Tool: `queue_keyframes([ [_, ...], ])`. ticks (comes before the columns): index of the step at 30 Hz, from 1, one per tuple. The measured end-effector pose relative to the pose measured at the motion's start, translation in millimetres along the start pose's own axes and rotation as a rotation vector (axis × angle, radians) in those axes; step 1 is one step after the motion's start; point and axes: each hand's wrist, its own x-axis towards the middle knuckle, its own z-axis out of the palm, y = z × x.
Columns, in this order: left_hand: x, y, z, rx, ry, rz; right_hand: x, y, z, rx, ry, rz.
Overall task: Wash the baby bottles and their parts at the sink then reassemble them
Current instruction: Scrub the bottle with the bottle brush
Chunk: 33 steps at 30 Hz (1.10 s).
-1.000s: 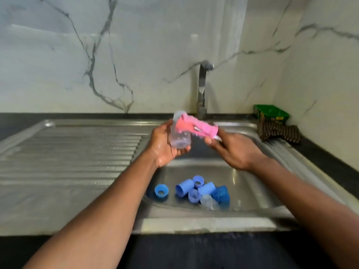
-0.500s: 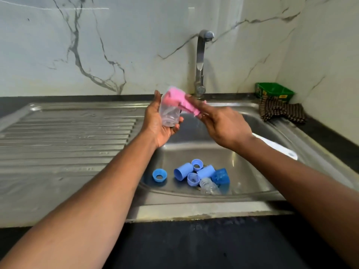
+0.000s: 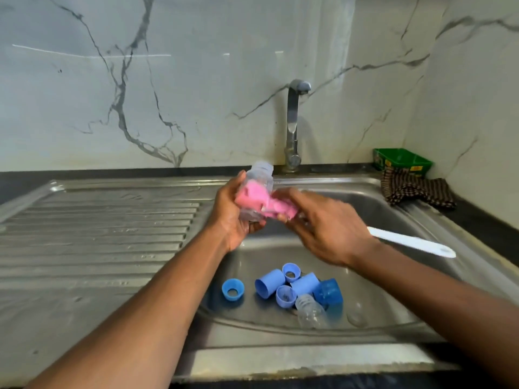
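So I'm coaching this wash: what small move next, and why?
Probably keep rubbing the pink sponge round the clear bottle: the left hand grips the bottle, the right hand presses the sponge on its side.

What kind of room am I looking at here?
Most likely a home kitchen: a stainless steel sink with a ribbed drainboard, a tap against a marble-look wall, and a dishcloth in the corner.

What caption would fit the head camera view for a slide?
Left hand holds a clear bottle while right hand scrubs it with a pink sponge over the sink.
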Motion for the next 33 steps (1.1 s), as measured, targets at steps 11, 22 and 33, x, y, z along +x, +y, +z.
queue_keyframes([
  [11, -6.6, -2.9, 11.1, 0.087, -0.127, 0.005, 7.1, 17.9, -21.6, 0.002, 0.057, 0.093],
  [22, -7.2, 3.2, 3.5, -0.051, -0.197, 0.001, -1.7, 17.4, -23.0, 0.000, 0.005, -0.041],
  [33, -4.3, 5.5, -3.8, -0.106, -0.285, -0.059, -6.4, -2.5, -7.9, 0.088, -0.104, -0.175],
])
